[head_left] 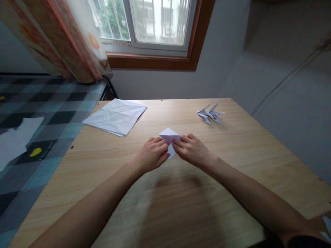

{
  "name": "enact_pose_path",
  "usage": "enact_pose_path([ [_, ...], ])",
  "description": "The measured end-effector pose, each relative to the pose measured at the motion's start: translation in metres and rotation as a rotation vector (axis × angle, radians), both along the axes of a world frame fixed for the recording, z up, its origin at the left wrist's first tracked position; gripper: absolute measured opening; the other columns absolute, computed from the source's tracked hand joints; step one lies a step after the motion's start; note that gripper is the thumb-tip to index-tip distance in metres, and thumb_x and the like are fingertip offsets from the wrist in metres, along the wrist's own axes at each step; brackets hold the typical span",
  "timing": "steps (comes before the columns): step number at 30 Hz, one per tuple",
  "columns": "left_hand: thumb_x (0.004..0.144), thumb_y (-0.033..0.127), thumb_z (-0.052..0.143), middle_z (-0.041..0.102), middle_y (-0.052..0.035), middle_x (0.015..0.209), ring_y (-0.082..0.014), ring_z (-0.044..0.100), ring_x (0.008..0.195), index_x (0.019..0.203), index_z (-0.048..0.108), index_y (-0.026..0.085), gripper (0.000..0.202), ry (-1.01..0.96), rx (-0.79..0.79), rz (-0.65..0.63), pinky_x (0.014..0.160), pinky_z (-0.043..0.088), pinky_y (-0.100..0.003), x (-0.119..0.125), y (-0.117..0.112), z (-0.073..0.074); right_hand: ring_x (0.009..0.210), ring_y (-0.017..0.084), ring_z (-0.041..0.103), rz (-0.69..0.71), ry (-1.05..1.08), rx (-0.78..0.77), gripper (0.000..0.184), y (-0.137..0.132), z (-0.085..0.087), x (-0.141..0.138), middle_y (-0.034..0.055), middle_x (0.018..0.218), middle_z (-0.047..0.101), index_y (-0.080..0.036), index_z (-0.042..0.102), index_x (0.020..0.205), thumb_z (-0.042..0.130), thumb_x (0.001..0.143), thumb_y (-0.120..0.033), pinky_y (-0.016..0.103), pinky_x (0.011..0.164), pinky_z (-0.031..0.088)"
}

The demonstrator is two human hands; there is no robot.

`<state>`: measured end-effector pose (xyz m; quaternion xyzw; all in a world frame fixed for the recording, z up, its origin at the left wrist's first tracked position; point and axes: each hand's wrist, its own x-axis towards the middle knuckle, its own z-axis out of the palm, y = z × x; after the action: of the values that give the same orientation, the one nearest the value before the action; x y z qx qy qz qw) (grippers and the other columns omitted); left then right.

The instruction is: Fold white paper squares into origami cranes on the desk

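Note:
A small sheet of white paper (168, 132), folded into a diamond shape with a crease across its upper part, lies on the wooden table between my hands. My left hand (153, 154) is closed on the paper's left side, its fingers curled over the edge. From the right, my right hand (192, 148) pinches the opposite side with thumb and fingertips. Both hands partly cover the paper, so its side corners are hidden. Its top point faces away from me, and the lower point shows between the hands.
Creased white paper sheets (116, 115) lie stacked at the table's (248, 162) far left. Several folded paper pieces (210, 113), pointed like origami cranes, sit at the back right. Left of the table, a bed with a checked cover (59, 103) holds torn white paper (19, 139).

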<state>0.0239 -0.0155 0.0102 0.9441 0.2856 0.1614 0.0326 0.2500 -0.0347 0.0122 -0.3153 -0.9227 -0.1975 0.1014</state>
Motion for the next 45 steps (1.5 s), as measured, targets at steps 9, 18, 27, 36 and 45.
enact_pose_path([
  [9, 0.080, 0.011, 0.048, 0.069, -0.0061, 0.099, -0.0212, 0.065, 0.095, 0.095, 0.060, 0.019, 0.021, -0.102, -0.054, -0.065, 0.093, 0.046, -0.039, 0.000, -0.001, -0.002, 0.134, 0.027, 0.045, 0.081, 0.033, 0.089, 0.019, 0.003, 0.011, 0.013, 0.0031, 0.133, 0.066, -0.022, 0.070, 0.109, 0.058, 0.094, -0.020, 0.048, 0.111, 0.026],
  [18, 0.075, 0.004, 0.043, 0.069, -0.0058, 0.093, -0.0205, 0.064, 0.098, 0.086, 0.060, 0.019, 0.024, -0.227, -0.164, -0.095, 0.092, 0.049, -0.036, -0.002, 0.001, -0.001, 0.109, 0.023, 0.061, 0.072, -0.031, 0.003, 0.017, 0.002, 0.011, 0.010, 0.0027, 0.083, 0.075, -0.021, 0.069, 0.081, 0.058, 0.093, -0.017, 0.053, 0.118, 0.018],
  [27, 0.087, 0.013, 0.046, 0.071, -0.0057, 0.092, -0.0199, 0.065, 0.092, 0.091, 0.064, 0.019, 0.019, -0.200, -0.156, -0.028, 0.086, 0.049, -0.035, -0.002, 0.003, -0.005, 0.092, 0.023, 0.061, -0.054, 0.133, -0.118, 0.026, 0.004, 0.007, 0.003, 0.0044, 0.075, 0.072, -0.020, 0.070, 0.093, 0.046, 0.099, -0.019, 0.055, 0.115, 0.016],
  [36, 0.092, 0.020, 0.049, 0.069, -0.0077, 0.101, -0.0208, 0.064, 0.092, 0.099, 0.066, 0.019, 0.018, -0.128, -0.080, -0.020, 0.086, 0.049, -0.036, -0.001, -0.001, -0.004, 0.138, 0.033, 0.040, -0.199, 0.342, -0.048, 0.040, 0.016, -0.014, 0.002, 0.0178, 0.143, 0.052, -0.016, 0.055, 0.134, 0.055, 0.096, -0.030, 0.053, 0.115, 0.025],
  [45, 0.092, 0.019, 0.049, 0.074, -0.0053, 0.116, -0.0224, 0.064, 0.105, 0.104, 0.072, 0.020, 0.026, -0.124, -0.063, -0.069, 0.092, 0.050, -0.041, -0.001, 0.000, -0.006, 0.148, 0.033, 0.030, -0.146, 0.172, -0.341, 0.061, 0.021, -0.019, 0.008, 0.0167, 0.156, 0.040, -0.015, 0.042, 0.148, 0.044, 0.099, -0.051, 0.057, 0.119, 0.022],
])
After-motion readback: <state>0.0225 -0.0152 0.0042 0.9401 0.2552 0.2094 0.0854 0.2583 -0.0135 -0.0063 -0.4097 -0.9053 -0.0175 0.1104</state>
